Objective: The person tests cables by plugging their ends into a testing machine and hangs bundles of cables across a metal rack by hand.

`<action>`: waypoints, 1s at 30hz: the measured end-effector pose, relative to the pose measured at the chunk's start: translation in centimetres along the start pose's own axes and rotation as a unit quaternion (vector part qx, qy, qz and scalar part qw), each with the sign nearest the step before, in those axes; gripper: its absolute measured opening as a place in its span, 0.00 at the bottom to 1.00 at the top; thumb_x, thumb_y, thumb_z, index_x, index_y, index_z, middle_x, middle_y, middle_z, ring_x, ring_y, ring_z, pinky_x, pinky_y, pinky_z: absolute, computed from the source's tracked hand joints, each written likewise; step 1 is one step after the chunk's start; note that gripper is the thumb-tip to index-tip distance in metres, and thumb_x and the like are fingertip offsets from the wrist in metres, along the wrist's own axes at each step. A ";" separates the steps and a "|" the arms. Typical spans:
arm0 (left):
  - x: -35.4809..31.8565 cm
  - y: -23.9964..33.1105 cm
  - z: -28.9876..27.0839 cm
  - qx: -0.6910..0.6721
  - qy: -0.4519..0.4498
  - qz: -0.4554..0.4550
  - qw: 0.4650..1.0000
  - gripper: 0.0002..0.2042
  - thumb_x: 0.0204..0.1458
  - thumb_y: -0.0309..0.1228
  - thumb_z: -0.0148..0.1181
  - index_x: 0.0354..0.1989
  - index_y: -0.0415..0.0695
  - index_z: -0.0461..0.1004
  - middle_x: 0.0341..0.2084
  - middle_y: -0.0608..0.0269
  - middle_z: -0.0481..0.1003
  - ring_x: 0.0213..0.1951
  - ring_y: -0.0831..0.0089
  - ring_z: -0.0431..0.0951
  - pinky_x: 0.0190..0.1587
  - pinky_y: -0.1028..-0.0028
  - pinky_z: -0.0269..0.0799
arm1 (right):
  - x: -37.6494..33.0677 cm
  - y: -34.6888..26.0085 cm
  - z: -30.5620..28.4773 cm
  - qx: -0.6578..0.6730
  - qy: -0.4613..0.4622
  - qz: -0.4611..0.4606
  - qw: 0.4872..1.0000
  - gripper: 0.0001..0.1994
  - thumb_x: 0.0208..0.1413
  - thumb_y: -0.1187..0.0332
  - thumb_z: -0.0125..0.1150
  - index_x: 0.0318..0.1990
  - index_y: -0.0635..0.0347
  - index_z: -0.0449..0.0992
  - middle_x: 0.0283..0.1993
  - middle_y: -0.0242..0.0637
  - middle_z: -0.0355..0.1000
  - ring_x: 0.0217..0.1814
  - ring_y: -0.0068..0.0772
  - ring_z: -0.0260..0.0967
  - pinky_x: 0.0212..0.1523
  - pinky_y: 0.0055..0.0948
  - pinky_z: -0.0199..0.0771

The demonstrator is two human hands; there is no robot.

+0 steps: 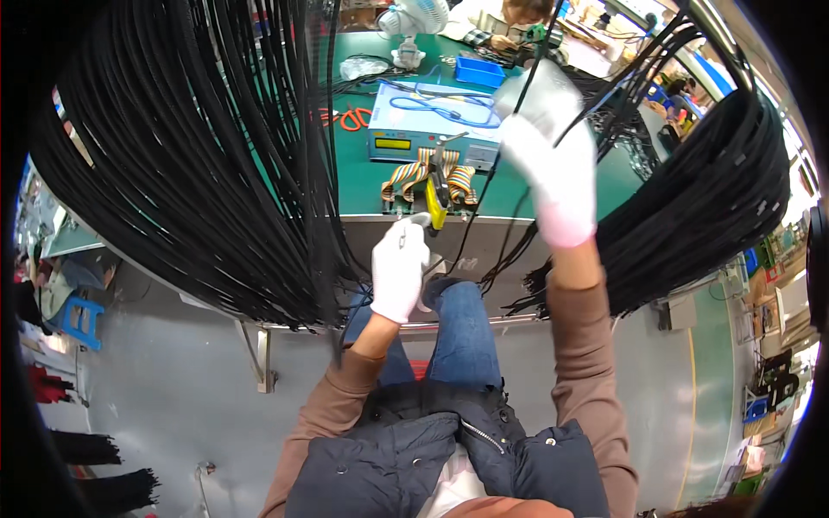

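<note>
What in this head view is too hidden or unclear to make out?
- Left hand: its white glove hides the grip on the yellow-handled cutters.
- Right hand: motion blur; hold on the black cable unclear.
- Blue tester box: display too small.
- Black cable bundles: upper ends cut off by the top edge.

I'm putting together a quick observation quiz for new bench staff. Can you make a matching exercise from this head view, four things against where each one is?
Things:
1. left hand
2. right hand
3. orange-handled scissors
4. small white fan

Places:
A. lying flat on the green bench top, left of the blue-grey box
B. raised high, gripping a thin black cable
C. standing at the far edge of the bench
D. low by the bench's near edge, holding a yellow-handled tool

Pairs: 1-D, 2-B, 3-A, 4-C
</note>
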State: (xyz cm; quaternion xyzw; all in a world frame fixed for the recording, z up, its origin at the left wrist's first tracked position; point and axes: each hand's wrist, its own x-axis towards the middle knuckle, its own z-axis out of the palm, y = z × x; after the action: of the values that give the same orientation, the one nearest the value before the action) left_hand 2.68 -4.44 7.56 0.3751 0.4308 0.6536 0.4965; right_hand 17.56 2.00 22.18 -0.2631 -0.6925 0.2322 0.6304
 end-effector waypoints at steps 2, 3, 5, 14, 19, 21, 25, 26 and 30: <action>1.3 -0.6 -2.2 0.057 0.066 0.052 0.995 0.12 0.62 0.30 0.49 0.45 0.39 0.77 0.18 0.70 0.70 0.18 0.85 0.59 0.20 0.84 0.51 | -5.4 6.0 -0.7 0.142 -0.078 0.231 0.959 0.15 0.55 0.70 0.62 0.49 0.66 0.76 0.33 0.35 0.74 0.31 0.18 0.65 0.33 0.17 0.65; 2.2 -1.6 -4.3 0.101 0.104 0.073 0.987 0.12 0.61 0.30 0.49 0.43 0.39 0.78 0.20 0.68 0.73 0.18 0.85 0.60 0.20 0.83 0.52 | -7.5 7.3 -0.7 0.150 -0.060 0.328 0.931 0.10 0.56 0.70 0.61 0.44 0.63 0.79 0.25 0.29 0.71 0.23 0.17 0.60 0.25 0.16 0.60; 3.9 -3.4 -6.8 0.144 0.120 0.075 0.979 0.11 0.61 0.31 0.50 0.41 0.39 0.78 0.21 0.66 0.75 0.17 0.85 0.60 0.19 0.83 0.52 | -11.7 11.0 -1.5 0.120 0.041 0.393 0.911 0.10 0.58 0.71 0.55 0.43 0.65 0.79 0.18 0.25 0.63 0.17 0.15 0.53 0.19 0.15 0.52; 6.0 -4.5 -4.8 0.075 0.023 -0.136 0.988 0.11 0.59 0.34 0.55 0.32 0.40 0.79 0.18 0.63 0.76 0.10 0.83 0.54 0.13 0.80 0.45 | -14.2 15.1 1.4 0.104 0.024 0.439 0.892 0.11 0.60 0.67 0.57 0.31 0.63 0.82 0.16 0.24 0.63 0.16 0.15 0.51 0.19 0.17 0.50; 3.2 -4.5 -5.5 0.013 0.024 -0.209 0.978 0.12 0.59 0.33 0.53 0.30 0.40 0.79 0.16 0.65 0.75 0.11 0.81 0.58 0.14 0.79 0.47 | -16.7 14.3 1.5 0.021 -0.058 0.408 0.911 0.12 0.60 0.67 0.56 0.35 0.65 0.83 0.24 0.29 0.73 0.18 0.17 0.55 0.21 0.18 0.55; 2.4 -4.6 -5.1 -0.013 0.003 -0.246 0.969 0.12 0.59 0.33 0.53 0.29 0.40 0.78 0.16 0.65 0.74 0.12 0.80 0.59 0.14 0.78 0.48 | -18.6 16.5 0.2 -0.239 -0.073 0.000 0.968 0.11 0.60 0.69 0.55 0.40 0.65 0.82 0.30 0.32 0.77 0.20 0.15 0.56 0.22 0.16 0.54; 1.4 -5.0 -6.0 0.068 -0.113 -0.297 0.946 0.11 0.60 0.34 0.54 0.34 0.40 0.79 0.14 0.66 0.72 0.10 0.83 0.54 0.12 0.79 0.44 | -16.4 11.8 0.6 -0.032 0.024 0.264 0.964 0.10 0.60 0.72 0.55 0.43 0.65 0.81 0.33 0.31 0.78 0.22 0.15 0.60 0.23 0.16 0.58; 1.3 -5.2 -6.1 0.095 -0.155 -0.310 0.933 0.11 0.60 0.34 0.54 0.35 0.39 0.79 0.13 0.66 0.71 0.10 0.85 0.52 0.12 0.80 0.42 | -15.9 10.7 0.6 0.037 0.059 0.344 0.936 0.10 0.60 0.73 0.55 0.43 0.65 0.81 0.34 0.31 0.79 0.23 0.14 0.61 0.23 0.16 0.59; 0.7 -9.5 -5.9 -0.038 -0.138 -0.406 0.903 0.10 0.60 0.33 0.54 0.39 0.40 0.78 0.15 0.66 0.72 0.10 0.85 0.52 0.12 0.80 0.42 | -16.8 6.0 2.7 0.131 -0.017 0.320 0.938 0.09 0.56 0.75 0.57 0.42 0.64 0.81 0.34 0.31 0.79 0.28 0.16 0.68 0.28 0.17 0.67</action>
State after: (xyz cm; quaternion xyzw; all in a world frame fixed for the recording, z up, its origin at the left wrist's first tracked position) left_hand 0.25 -3.58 -3.34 0.2348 0.4477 0.3535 0.7871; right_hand 16.40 -4.44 5.38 -0.3820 -0.5457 0.5147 0.5398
